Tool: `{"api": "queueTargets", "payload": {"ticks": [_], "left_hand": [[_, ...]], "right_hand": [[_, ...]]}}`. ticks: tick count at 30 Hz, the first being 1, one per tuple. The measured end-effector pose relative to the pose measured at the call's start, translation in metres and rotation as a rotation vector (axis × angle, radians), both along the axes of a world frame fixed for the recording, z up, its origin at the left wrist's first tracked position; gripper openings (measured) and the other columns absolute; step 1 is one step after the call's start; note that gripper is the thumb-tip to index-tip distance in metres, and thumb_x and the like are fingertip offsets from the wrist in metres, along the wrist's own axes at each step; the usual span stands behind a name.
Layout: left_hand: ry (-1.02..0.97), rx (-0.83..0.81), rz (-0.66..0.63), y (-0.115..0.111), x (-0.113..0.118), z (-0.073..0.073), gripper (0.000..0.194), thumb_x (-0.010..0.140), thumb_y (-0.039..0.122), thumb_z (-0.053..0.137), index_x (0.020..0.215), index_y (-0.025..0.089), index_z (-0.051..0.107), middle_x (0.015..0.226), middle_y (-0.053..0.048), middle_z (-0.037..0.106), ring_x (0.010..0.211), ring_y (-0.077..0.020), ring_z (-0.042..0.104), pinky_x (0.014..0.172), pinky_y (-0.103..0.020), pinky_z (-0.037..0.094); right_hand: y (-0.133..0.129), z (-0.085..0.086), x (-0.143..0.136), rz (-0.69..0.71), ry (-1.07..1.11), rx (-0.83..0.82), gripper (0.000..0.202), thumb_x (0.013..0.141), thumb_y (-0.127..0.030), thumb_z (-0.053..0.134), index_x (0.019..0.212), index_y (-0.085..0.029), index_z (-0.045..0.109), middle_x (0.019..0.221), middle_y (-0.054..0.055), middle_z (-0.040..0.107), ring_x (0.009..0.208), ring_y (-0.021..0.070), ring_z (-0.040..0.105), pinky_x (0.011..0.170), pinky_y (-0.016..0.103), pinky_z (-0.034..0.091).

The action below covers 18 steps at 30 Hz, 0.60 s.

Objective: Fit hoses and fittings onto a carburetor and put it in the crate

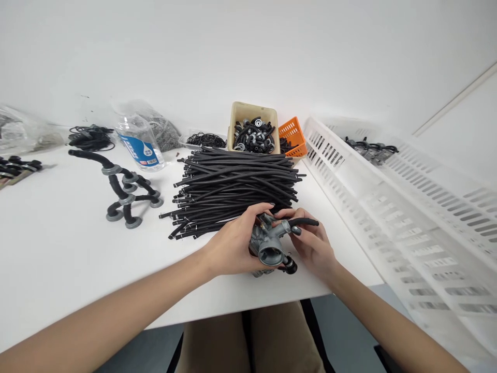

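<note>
Near the table's front edge, my left hand [235,243] is wrapped round a grey metal carburetor [271,249], whose round bore faces me. My right hand [313,248] is at the carburetor's right side, thumb and fingers closed about a short black rubber tube [305,221]. That tube sticks out to the right from the top of the carburetor. A black fitting [290,265] shows low on its right side. Just behind my hands lies a wide pile of black rubber hoses [236,181]. The fingers of my left hand under the carburetor are partly hidden.
A cream bin [254,111] of small black and grey parts stands behind the hoses, beside an orange basket [293,135]. White slatted crates [388,207] line the right. To the left are a labelled clear bottle [140,145] and joined black tubes with grey discs [126,199].
</note>
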<state>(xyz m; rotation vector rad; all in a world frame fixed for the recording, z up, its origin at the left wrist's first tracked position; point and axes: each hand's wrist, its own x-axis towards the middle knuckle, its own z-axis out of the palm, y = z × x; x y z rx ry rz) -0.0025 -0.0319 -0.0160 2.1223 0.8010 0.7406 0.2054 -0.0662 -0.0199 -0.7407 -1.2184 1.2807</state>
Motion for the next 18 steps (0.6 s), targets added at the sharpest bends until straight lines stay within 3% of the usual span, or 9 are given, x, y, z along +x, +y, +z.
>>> {"api": "queueTargets", "payload": {"ticks": [3,8,12,18], "left_hand": [[-0.003,0.004,-0.008,0.001,0.000,0.000,0.099,0.066,0.045,0.086,0.141,0.031,0.023,0.130,-0.010,0.062,0.111,-0.0288,0.068,0.088,-0.041,0.055],[0.001,-0.021,-0.009,0.001,0.000,0.001,0.100,0.066,0.047,0.086,0.142,0.032,0.023,0.132,-0.010,0.063,0.113,-0.0294,0.068,0.087,-0.040,0.055],[0.000,-0.026,-0.012,0.000,0.000,0.001,0.100,0.066,0.048,0.086,0.142,0.032,0.023,0.135,-0.011,0.060,0.114,-0.0302,0.068,0.092,-0.043,0.055],[0.027,-0.019,-0.018,0.002,-0.001,0.001,0.099,0.067,0.051,0.084,0.142,0.032,0.024,0.130,-0.011,0.064,0.108,-0.0302,0.070,0.083,-0.039,0.056]], "right_hand": [[-0.001,-0.001,0.001,0.023,0.009,0.002,0.008,0.085,-0.031,0.078,0.087,-0.027,0.072,0.109,0.000,0.071,0.093,0.0172,0.071,0.088,0.032,0.055],[0.003,-0.011,0.003,-0.038,-0.143,0.066,0.032,0.087,-0.033,0.077,0.118,-0.037,0.072,0.114,0.002,0.071,0.099,0.0177,0.070,0.085,0.030,0.056],[0.004,-0.012,0.005,-0.038,-0.180,0.126,0.019,0.089,-0.034,0.074,0.107,-0.033,0.078,0.117,0.004,0.068,0.110,0.0207,0.066,0.089,0.031,0.056],[-0.002,-0.003,0.004,0.036,-0.042,-0.027,0.016,0.086,-0.035,0.077,0.100,-0.028,0.074,0.113,0.004,0.072,0.099,0.0201,0.071,0.088,0.033,0.056]]}}
